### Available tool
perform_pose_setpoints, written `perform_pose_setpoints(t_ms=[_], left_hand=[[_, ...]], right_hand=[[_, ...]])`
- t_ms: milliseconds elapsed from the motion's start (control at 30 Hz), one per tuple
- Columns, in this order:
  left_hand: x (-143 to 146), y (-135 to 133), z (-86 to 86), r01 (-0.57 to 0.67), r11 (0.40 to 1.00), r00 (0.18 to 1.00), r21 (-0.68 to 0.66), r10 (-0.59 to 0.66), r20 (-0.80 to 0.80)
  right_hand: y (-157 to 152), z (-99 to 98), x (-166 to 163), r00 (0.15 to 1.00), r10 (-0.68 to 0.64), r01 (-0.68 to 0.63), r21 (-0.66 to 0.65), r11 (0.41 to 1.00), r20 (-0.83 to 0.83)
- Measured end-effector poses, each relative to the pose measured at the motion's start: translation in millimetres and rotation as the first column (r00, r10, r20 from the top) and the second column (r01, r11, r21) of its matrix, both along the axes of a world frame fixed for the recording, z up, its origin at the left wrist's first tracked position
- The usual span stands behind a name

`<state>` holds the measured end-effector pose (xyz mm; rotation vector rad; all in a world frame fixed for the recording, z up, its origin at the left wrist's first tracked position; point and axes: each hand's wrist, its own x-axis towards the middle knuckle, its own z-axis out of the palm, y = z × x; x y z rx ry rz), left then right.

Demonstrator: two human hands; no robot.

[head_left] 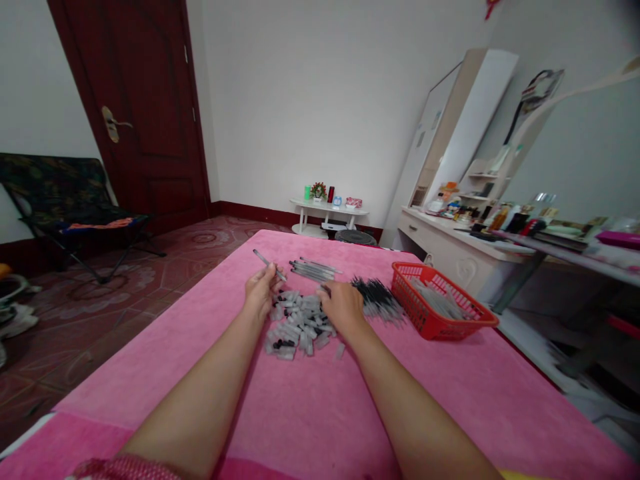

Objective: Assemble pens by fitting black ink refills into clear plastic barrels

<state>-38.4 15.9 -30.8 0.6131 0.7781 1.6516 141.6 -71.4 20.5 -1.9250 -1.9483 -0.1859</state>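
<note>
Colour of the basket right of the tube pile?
The basket is red, with mesh walls; the head view shows it best.

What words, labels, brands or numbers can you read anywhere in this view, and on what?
None can be read.
Bottles on the dresser: labels too small and blurred.
Wall picture: blurred, no letters legible.
Thin rod in the left hand: no print visible.
Grey tubes: no print visible.
Red basket: no label seen.

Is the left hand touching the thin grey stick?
Touching. The head view shows the left hand pinching the thin grey stick between its fingertips.
</note>
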Motion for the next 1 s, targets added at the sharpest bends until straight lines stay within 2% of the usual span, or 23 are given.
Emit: perform_pose_setpoints(t_ms=[200, 267, 333, 400, 433, 500, 567, 633, 700, 767, 1000], left_hand=[[12, -5, -1.2, 0.069, 0.995, 0.988, 0.078, -0.057, -0.145], [13, -7, 0.5, 0.074, 0.991, 0.973, 0.108, -0.048, -0.228], [15, -9, 1.9, 0.057, 0.983, 0.925, 0.175, 0.014, -0.379], [16, -13, 2.8, 0.024, 0.956, 0.8, 0.292, 0.157, -0.58], [16, -14, 3.0, 0.016, 0.932, 0.692, 0.362, 0.251, -0.676], [14, -18, 3.3, 0.039, 0.873, 0.408, 0.486, 0.43, -0.805], [12, -22, 4.1, 0.104, 0.823, 0.13, 0.559, 0.546, -0.828], [12, -25, 5.4, 0.175, 0.793, -0.051, 0.584, 0.6, -0.799], [12, -27, 7.1, 0.238, 0.772, -0.148, 0.589, 0.628, -0.764], [14, -29, 8.7, 0.288, 0.761, -0.194, 0.581, 0.64, -0.743], [14, -29, 8.6, 0.35, 0.759, -0.242, 0.549, 0.64, -0.729]], right_hand=[[5, -8.8, 4, 0.98, 0.132, -0.122, 0.073, 0.99, -0.152], [8, -8.6, 2, 0.937, 0.189, -0.169, 0.094, 0.981, -0.293], [13, -9.0, 0, 0.849, 0.253, -0.218, 0.129, 0.967, -0.464], [19, -10.3, 0, 0.736, 0.306, -0.238, 0.192, 0.952, -0.604], [22, -11.2, 1, 0.685, 0.323, -0.234, 0.223, 0.946, -0.653], [26, -13.1, 4, 0.603, 0.334, -0.22, 0.251, 0.943, -0.725], [28, -14.7, 9, 0.548, 0.314, -0.215, 0.232, 0.949, -0.776], [28, -15.7, 15, 0.53, 0.275, -0.21, 0.19, 0.959, -0.802], [28, -16.8, 20, 0.554, 0.24, -0.196, 0.156, 0.968, -0.797], [30, -18.4, 24, 0.599, 0.223, -0.178, 0.144, 0.973, -0.769], [35, -24.5, 30, 0.715, 0.198, -0.149, 0.13, 0.98, -0.67]])
